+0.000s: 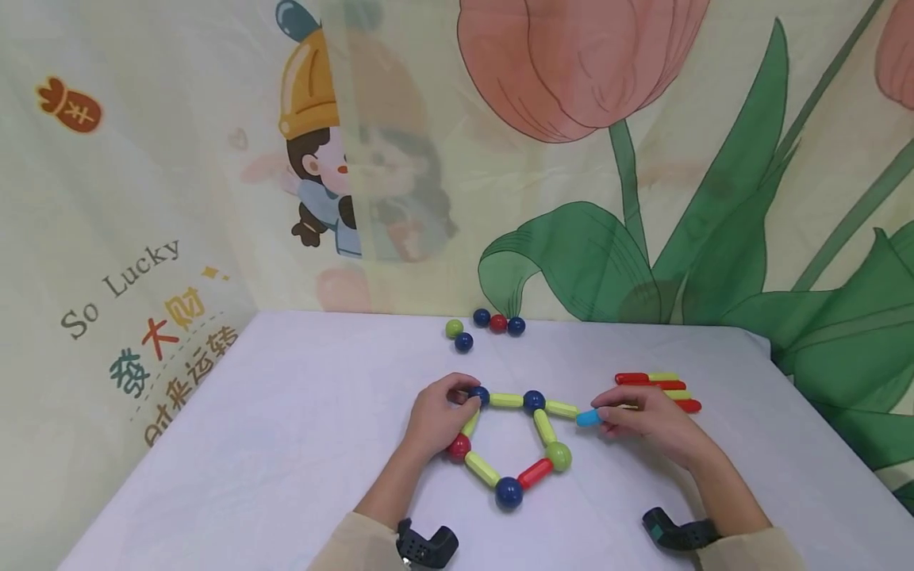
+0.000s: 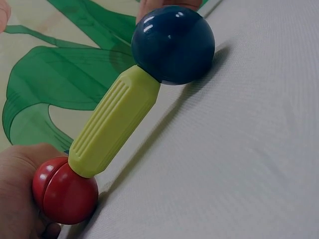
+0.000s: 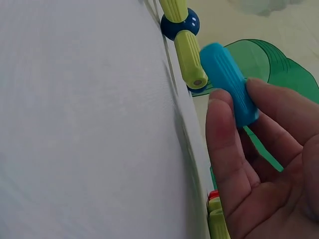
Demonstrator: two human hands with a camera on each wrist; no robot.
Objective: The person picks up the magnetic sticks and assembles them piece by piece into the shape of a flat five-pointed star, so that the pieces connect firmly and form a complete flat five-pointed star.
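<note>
Here, right hand (image 1: 646, 419) pinches blue stick (image 1: 589, 417).

- White table (image 1: 250, 444), matte top, fills the lower half of the head view; far right corner rounded.
- Printed fabric backdrop (image 1: 178, 119) hangs behind and at left, pale cream-green.
- Backdrop print: cartoon child in a yellow hat (image 1: 314, 151), large pink tulip (image 1: 578, 55) with green leaves (image 1: 714, 262).
- Left panel carries "So Lucky" lettering (image 1: 117, 287) above Chinese characters.
- Light soft, even; faint shadows.
</note>
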